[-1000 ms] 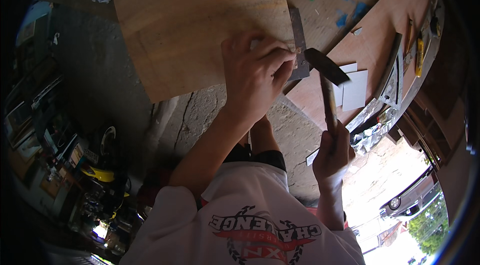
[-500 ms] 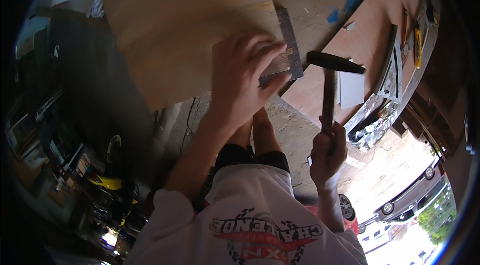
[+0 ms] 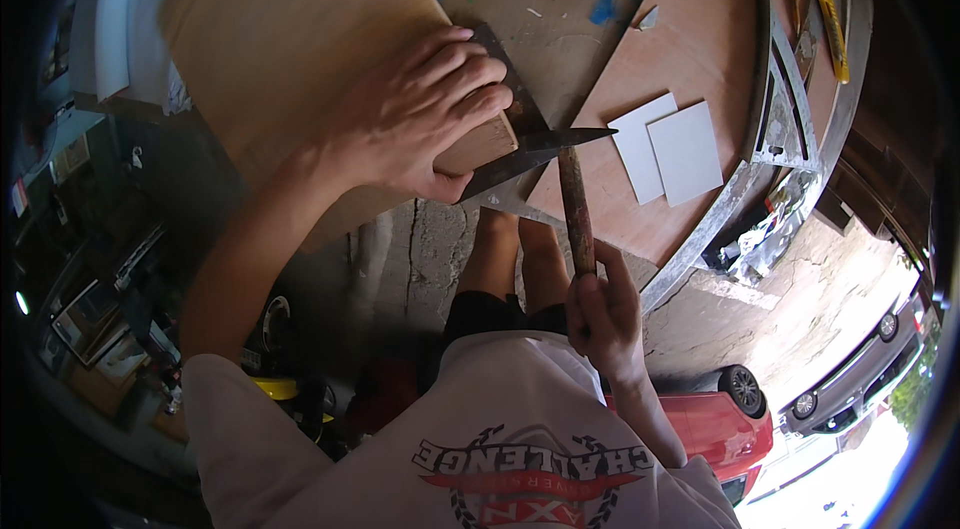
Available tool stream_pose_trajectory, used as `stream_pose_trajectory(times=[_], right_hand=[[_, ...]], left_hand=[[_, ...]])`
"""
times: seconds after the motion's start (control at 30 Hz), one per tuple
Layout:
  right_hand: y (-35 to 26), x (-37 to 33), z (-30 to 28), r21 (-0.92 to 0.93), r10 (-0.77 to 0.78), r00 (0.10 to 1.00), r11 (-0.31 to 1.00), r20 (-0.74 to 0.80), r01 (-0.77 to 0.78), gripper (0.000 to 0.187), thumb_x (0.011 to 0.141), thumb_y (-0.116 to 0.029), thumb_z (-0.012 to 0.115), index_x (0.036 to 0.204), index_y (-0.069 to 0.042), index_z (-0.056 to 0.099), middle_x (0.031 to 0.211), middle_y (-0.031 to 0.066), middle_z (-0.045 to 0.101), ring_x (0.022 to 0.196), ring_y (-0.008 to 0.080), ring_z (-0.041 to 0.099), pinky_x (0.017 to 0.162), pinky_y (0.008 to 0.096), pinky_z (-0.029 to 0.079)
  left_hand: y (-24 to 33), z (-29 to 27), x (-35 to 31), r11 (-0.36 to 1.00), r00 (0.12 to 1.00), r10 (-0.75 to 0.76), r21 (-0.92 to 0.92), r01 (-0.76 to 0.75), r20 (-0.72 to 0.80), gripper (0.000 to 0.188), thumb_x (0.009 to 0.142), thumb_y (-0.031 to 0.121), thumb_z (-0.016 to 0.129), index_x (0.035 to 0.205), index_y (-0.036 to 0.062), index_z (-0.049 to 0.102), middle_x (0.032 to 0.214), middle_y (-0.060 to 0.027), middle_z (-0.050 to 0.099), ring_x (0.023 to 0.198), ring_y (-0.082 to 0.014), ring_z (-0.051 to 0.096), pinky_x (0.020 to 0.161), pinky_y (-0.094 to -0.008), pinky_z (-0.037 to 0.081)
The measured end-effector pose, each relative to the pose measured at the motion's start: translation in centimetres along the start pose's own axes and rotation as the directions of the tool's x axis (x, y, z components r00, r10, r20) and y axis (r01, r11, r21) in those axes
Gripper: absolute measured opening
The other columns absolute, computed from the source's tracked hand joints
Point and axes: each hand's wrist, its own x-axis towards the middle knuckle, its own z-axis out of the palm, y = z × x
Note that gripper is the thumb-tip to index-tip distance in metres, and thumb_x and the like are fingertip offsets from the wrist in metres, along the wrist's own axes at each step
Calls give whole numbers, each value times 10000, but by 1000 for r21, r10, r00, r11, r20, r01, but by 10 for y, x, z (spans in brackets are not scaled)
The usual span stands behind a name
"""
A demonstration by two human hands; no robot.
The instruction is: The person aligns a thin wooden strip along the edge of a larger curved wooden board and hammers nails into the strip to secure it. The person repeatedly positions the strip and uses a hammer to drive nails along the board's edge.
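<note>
My left hand (image 3: 425,119) grips a light wooden board (image 3: 300,39) near its corner, fingers curled over the far edge and thumb at the near edge. A dark flat metal frame (image 3: 510,79) shows along the board's edges and meets at a corner beyond it. In my right hand (image 3: 605,314), fingers wrap round the wooden handle of a hammer (image 3: 577,209). Its dark, tapered head (image 3: 575,139) is at the board's corner, over the metal; whether it touches cannot be seen.
Two white square tiles (image 3: 686,154) lie on a brown sheet (image 3: 690,59) to the right. Beyond them are a slotted metal piece (image 3: 785,99) and a yellow utility knife (image 3: 833,34). A red car (image 3: 690,424) stands behind at the lower right. Cluttered shelves (image 3: 90,319) fill the left side.
My left hand has closed on the board's corner from a raised, spread pose. The hammer has moved left, bringing its head to the corner. The whole view has shifted.
</note>
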Motion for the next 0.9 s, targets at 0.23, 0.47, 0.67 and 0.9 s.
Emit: stream_pose_trajectory(times=[0.23,0.47,0.67,0.9], right_hand=[[1,-2,2,21,-22,999,1000,-30,23,403,1105,-192,473,1447,17,434,753,-19,529,564,30,433,522,208,368],[-3,-4,4,71,32,998,997,-62,-28,392,1099,-163,469,1455,-3,434,749,-23,526,565,23,436,518,202,364],[-14,0,0,-108,-15,999,994,-31,11,375,1103,-175,476,1432,4,468,790,-10,549,577,26,443,528,215,373],[-17,1,-11,-104,-51,993,994,-109,40,397,1104,-212,494,1416,33,471,840,35,605,619,52,472,561,226,404]], left_hand=[[1,0,2,1000,1000,-2,10,2,-19,580,805,560,711,1192,143,591,1203,-102,539,1212,-314,527,1206,-549,324],[6,-1,6,999,996,-47,19,49,-73,569,723,480,782,1153,145,617,1185,-29,591,1160,-224,549,1189,-458,350],[8,-8,11,997,997,-79,26,78,11,665,713,532,818,1215,149,609,1208,-28,595,1233,-230,541,1173,-445,375],[42,-2,-36,910,812,-415,-204,362,-410,960,707,724,811,1418,164,491,1484,-108,484,1360,-374,468,1150,-553,370]])
